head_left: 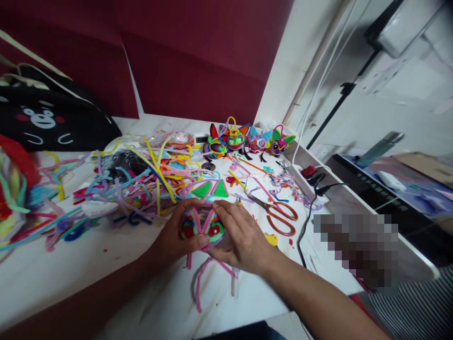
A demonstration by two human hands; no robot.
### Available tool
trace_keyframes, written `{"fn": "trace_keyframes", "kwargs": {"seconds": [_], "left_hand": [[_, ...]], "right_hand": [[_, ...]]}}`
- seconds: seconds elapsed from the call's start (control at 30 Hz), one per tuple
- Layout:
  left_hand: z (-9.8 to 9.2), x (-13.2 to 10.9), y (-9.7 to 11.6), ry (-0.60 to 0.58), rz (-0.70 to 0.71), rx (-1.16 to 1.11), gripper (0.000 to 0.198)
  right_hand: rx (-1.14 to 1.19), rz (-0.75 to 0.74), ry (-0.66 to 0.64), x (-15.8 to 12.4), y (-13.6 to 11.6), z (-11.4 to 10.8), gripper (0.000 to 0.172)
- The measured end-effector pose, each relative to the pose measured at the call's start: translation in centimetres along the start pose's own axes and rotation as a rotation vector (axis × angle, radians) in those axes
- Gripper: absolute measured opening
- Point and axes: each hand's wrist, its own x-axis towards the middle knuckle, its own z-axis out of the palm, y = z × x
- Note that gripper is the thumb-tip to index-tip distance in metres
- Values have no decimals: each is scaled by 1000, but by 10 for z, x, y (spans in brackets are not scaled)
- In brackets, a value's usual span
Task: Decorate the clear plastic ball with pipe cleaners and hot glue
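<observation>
Between both hands is a small animal head made of pipe cleaners (pixel 203 226), with round red-and-green eyes and pink strips meeting in a V between them. My left hand (pixel 180 229) grips its left side, the thumb across the lower front. From the right, my right hand (pixel 240 231) holds it with the fingers over the top edge and the thumb below. Two green triangular ears (pixel 211 189) edged in pink lie just behind it. Loose pink pipe cleaners (pixel 200 288) rest on the table under the hands. Palms and part of the head are hidden.
Orange-handled scissors (pixel 279 217) lie to the right. Several finished animal heads (pixel 235 139) stand at the back. A tangle of coloured pipe cleaners (pixel 130 184) covers the left. A power strip (pixel 311 172) with cables lies along the right edge. Another person's striped clothing (pixel 414 302) shows lower right.
</observation>
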Motion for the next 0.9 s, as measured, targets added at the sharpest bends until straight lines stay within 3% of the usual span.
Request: {"fn": "trace_keyframes", "kwargs": {"seconds": [0.07, 0.23, 0.33, 0.9], "left_hand": [[0, 0, -3, -9, -6, -30, 61], [-4, 4, -8, -159, 49, -118, 70], [-4, 4, -7, -194, 19, -168, 64], [4, -2, 3, -66, 21, -62, 51]], "right_hand": [[2, 1, -1, 0, 0, -1, 67], [8, 28, -20, 0, -1, -4, 67], [20, 38, -28, -1, 0, -4, 68], [41, 72, -24, -2, -6, -4, 70]]}}
